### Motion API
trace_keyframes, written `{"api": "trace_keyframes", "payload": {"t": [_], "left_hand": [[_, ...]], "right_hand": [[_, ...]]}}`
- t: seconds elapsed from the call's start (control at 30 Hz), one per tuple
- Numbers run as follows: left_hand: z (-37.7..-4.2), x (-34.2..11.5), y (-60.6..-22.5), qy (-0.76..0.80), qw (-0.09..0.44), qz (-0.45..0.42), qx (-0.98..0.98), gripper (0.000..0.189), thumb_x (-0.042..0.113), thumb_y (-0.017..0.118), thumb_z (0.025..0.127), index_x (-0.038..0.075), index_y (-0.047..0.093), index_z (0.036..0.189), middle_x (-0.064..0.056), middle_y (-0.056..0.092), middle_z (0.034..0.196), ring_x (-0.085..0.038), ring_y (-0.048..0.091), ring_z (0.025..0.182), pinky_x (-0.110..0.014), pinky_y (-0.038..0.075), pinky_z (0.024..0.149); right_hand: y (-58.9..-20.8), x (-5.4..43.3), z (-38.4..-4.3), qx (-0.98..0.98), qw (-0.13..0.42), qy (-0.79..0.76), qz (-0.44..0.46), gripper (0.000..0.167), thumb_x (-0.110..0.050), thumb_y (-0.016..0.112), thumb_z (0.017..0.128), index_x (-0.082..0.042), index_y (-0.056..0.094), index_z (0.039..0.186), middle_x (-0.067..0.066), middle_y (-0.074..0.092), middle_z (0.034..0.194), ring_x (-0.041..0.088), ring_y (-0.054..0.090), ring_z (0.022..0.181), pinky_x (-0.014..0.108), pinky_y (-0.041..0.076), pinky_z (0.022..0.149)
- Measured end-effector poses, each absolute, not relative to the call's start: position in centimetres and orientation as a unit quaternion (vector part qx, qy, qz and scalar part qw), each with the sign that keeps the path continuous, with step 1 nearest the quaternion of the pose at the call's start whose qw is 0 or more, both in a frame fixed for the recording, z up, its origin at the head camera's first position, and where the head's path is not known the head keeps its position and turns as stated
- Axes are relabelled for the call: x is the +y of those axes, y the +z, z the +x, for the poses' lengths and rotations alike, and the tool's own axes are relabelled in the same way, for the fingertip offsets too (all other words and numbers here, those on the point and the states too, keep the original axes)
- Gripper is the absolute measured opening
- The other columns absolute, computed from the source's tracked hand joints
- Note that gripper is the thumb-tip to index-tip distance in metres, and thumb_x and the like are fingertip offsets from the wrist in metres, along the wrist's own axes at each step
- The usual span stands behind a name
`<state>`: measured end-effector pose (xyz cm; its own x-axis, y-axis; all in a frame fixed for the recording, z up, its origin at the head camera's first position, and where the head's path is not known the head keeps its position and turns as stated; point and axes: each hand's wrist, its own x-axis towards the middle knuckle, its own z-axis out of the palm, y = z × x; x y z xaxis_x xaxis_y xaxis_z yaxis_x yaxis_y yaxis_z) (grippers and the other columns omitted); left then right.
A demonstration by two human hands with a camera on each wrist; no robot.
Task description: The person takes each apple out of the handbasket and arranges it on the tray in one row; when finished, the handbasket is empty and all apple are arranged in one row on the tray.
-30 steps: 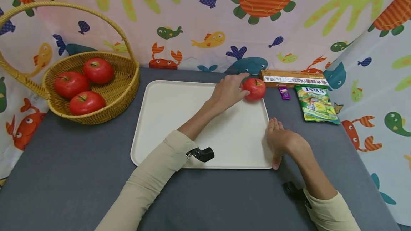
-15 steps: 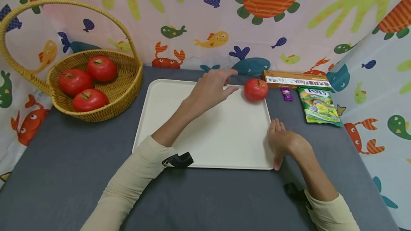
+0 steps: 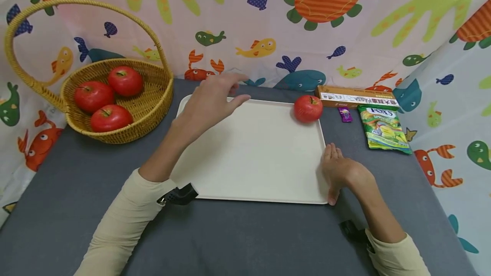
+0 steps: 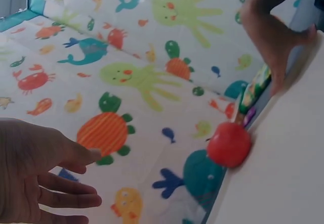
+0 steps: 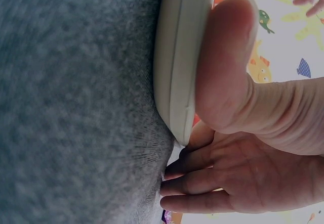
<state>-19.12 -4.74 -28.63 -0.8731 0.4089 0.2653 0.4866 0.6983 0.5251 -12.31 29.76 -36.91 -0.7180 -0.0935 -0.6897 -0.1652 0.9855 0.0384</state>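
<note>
My left hand (image 3: 207,107) is in the air over the left part of a white rectangular tray (image 3: 264,156), fingers loosely extended and holding nothing. In the left wrist view its thumb and fingers are spread apart. A red apple (image 3: 308,109) sits on the tray's far right corner. At the tray's right edge is my right hand (image 3: 341,171), its straight fingers along the side and its thumb at the near corner. The right wrist view shows that thumb (image 5: 225,64) against the tray's rim. Left of the tray, a yellow wicker basket (image 3: 155,116) holds three red apples (image 3: 125,81).
Behind the tray on the right lies a long brown box (image 3: 356,96). A small purple packet (image 3: 345,114) and a green and yellow snack bag (image 3: 383,129) lie in front of it. A curtain printed with sea animals hangs behind the grey table (image 3: 245,237).
My left hand has let go of the apple at the tray's far right corner and moved left toward the basket. My right hand and the apple have stayed in place.
</note>
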Motion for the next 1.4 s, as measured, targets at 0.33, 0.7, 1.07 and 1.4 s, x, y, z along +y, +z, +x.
{"api": "trace_keyframes", "payload": {"t": [0.33, 0.7, 1.07, 1.4], "left_hand": [[-18.8, -13.1, -27.5, -0.307, 0.101, -0.176, -0.93, 0.05, 0.027, 0.073, 0.099, 0.01, 0.062, 0.145, -0.021, 0.075, 0.12, -0.036, 0.07, 0.108, -0.054, 0.059, 0.095], [-18.7, -20.2, -25.7, -0.285, 0.136, -0.087, -0.945, 0.054, 0.035, 0.066, 0.103, 0.015, 0.055, 0.152, -0.026, 0.073, 0.125, -0.046, 0.068, 0.118, -0.064, 0.053, 0.101], [-19.8, -25.8, -26.1, -0.181, -0.044, -0.038, -0.982, 0.075, 0.05, 0.054, 0.105, 0.007, 0.034, 0.162, -0.038, 0.053, 0.14, -0.056, 0.051, 0.121, -0.074, 0.048, 0.093], [-20.6, -29.5, -28.6, -0.116, -0.26, -0.038, -0.958, 0.086, 0.055, 0.057, 0.102, -0.01, 0.033, 0.154, -0.044, 0.032, 0.15, -0.063, 0.027, 0.131, -0.082, 0.03, 0.108]], "right_hand": [[-36.4, 29.7, -12.5, 0.927, 0.362, 0.06, -0.072, 0.161, -0.035, 0.106, 0.05, 0.027, -0.001, 0.153, 0.051, -0.001, 0.162, 0.064, 0.008, 0.154, 0.066, 0.022, 0.128], [-36.8, 29.7, -12.7, 0.929, 0.36, 0.047, -0.074, 0.162, -0.033, 0.107, 0.049, 0.027, -0.002, 0.153, 0.05, -0.002, 0.162, 0.064, 0.007, 0.154, 0.067, 0.023, 0.127], [-37.1, 30.0, -12.2, 0.927, 0.368, 0.038, -0.061, 0.163, -0.036, 0.106, 0.047, 0.027, -0.001, 0.153, 0.05, -0.001, 0.162, 0.065, 0.007, 0.153, 0.068, 0.023, 0.126], [-36.9, 29.8, -12.0, 0.929, 0.363, 0.037, -0.067, 0.162, -0.033, 0.107, 0.048, 0.027, -0.001, 0.153, 0.051, -0.001, 0.162, 0.065, 0.008, 0.153, 0.068, 0.025, 0.126]]}}
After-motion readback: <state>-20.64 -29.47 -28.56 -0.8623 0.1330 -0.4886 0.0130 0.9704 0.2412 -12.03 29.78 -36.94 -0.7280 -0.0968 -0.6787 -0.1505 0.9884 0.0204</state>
